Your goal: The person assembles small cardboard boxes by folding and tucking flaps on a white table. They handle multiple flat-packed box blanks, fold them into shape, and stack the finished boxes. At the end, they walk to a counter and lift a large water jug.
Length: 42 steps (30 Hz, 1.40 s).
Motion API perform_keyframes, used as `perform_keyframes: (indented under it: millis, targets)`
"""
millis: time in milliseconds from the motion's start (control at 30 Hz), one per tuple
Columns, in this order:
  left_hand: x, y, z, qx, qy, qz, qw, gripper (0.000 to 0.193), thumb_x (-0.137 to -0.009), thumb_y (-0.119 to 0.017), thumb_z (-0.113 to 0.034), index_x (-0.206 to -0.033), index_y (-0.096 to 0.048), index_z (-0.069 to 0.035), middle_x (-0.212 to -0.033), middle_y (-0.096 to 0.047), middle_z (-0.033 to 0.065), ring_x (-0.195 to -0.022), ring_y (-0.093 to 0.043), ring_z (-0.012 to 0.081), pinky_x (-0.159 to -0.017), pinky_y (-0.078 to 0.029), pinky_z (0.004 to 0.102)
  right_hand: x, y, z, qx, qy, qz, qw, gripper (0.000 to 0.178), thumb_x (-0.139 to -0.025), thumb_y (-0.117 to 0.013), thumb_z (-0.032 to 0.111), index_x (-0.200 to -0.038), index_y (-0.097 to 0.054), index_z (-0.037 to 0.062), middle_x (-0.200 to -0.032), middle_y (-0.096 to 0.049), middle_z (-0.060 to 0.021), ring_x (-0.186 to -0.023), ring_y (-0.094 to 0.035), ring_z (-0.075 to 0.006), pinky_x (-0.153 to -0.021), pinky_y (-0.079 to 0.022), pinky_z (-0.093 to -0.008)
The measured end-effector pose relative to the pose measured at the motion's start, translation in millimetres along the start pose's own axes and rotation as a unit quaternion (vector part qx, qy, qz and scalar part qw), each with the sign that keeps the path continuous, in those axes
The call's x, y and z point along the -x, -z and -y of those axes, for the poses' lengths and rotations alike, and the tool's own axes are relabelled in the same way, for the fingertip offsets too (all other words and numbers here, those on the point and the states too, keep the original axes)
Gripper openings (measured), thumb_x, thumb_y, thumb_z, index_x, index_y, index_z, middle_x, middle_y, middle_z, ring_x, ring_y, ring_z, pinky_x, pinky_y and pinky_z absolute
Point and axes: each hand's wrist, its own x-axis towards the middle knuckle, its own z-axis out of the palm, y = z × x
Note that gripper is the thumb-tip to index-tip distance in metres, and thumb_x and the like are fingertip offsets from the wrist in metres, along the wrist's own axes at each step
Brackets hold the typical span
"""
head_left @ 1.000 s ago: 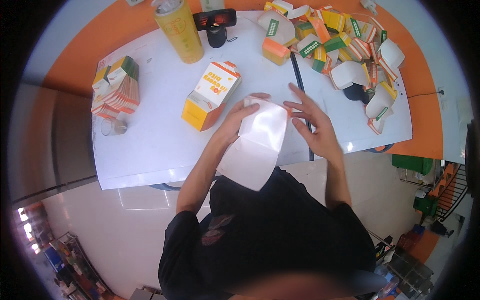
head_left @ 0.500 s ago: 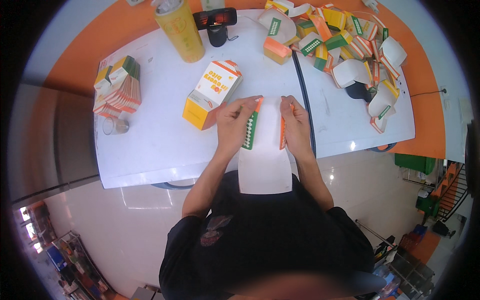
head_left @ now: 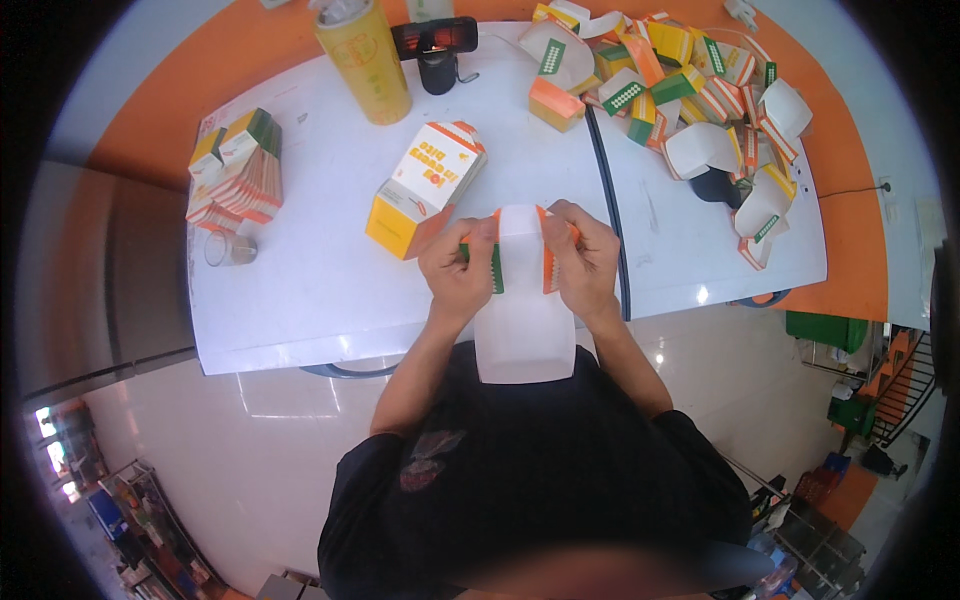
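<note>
Between my two hands is a partly folded cardboard food box (head_left: 525,335), its white inside facing up and its curved flap toward my chest. My left hand (head_left: 462,268) is closed on its green-and-orange side wall, thumb inside and fingers outside. On the other side my right hand (head_left: 585,258) grips the orange side wall the same way. Both walls stand up from the white base. Just beyond my left hand, a stack of flat cardboard blanks (head_left: 425,185) in white, yellow and orange lies on the white table (head_left: 320,270).
Folded boxes (head_left: 700,150) lie heaped at the far right. More blanks (head_left: 240,165) are piled at the left, behind a small glass (head_left: 230,248). A tall yellow cup (head_left: 365,65) stands at the back beside a black object (head_left: 437,70). A dark seam (head_left: 607,190) crosses the table.
My hands have drawn a little closer to me, fingers now curled around the side walls. The far end of the box has folded up, and its near flap has bent upward slightly.
</note>
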Motion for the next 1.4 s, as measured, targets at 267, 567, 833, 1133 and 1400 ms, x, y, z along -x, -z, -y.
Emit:
perform_keyframes:
  millis: [267,567,833,1133,1400]
  targets:
    - [12,-5,2,0.169,0.098,0.124,0.973,0.034,-0.105,-0.058,-0.023,-0.084,-0.067,0.002,-0.059,-0.053,0.0070,-0.053,-0.049,0.0158,-0.052,-0.039,0.0332,14,6,-9,-0.065,-0.025,-0.124,0.990,0.030,-0.106,-0.060,0.020,-0.091,-0.067,-0.0043,-0.079,-0.061,0.0024,-0.073,-0.051,-0.0048,-0.066,-0.043,-0.0223]
    - [19,7,-6,0.026,-0.046,0.052,0.997,0.034,-0.105,-0.058,-0.022,-0.082,-0.063,0.001,-0.063,-0.057,0.0112,-0.054,-0.055,0.0226,-0.054,-0.041,0.0355,33,17,-10,-0.046,-0.118,0.033,0.991,0.030,-0.108,-0.056,0.022,-0.096,-0.067,-0.0037,-0.080,-0.060,0.0023,-0.079,-0.049,-0.0042,-0.068,-0.042,-0.0235]
    - [66,6,-34,0.105,0.243,0.079,0.961,0.039,-0.111,-0.046,-0.030,-0.117,-0.061,0.006,-0.107,-0.063,0.0102,-0.098,-0.056,0.0183,-0.093,-0.044,0.0341,42,-4,-35,0.013,-0.038,-0.085,0.996,0.030,-0.109,-0.055,0.021,-0.094,-0.065,-0.0040,-0.078,-0.055,0.0033,-0.076,-0.047,-0.0054,-0.070,-0.043,-0.0256]
    - [84,16,-19,-0.073,0.049,0.110,0.990,0.046,-0.103,-0.059,-0.029,-0.134,-0.057,0.005,-0.130,-0.060,0.0169,-0.110,-0.058,0.0301,-0.087,-0.048,0.0394,59,-20,-66,-0.169,-0.283,0.027,0.944,0.029,-0.112,-0.046,0.030,-0.113,-0.060,0.0046,-0.102,-0.057,0.0014,-0.096,-0.048,-0.0048,-0.086,-0.041,-0.0234]
    - [73,5,-15,0.163,0.246,0.233,0.926,0.119,-0.071,-0.094,-0.030,-0.161,-0.019,-0.005,-0.160,-0.027,0.0183,-0.151,-0.028,0.0324,-0.123,-0.026,0.0470,13,0,-68,-0.354,-0.269,0.163,0.881,0.036,-0.111,-0.046,0.031,-0.131,-0.059,0.0035,-0.113,-0.062,-0.0006,-0.106,-0.058,-0.0065,-0.094,-0.047,-0.0257]
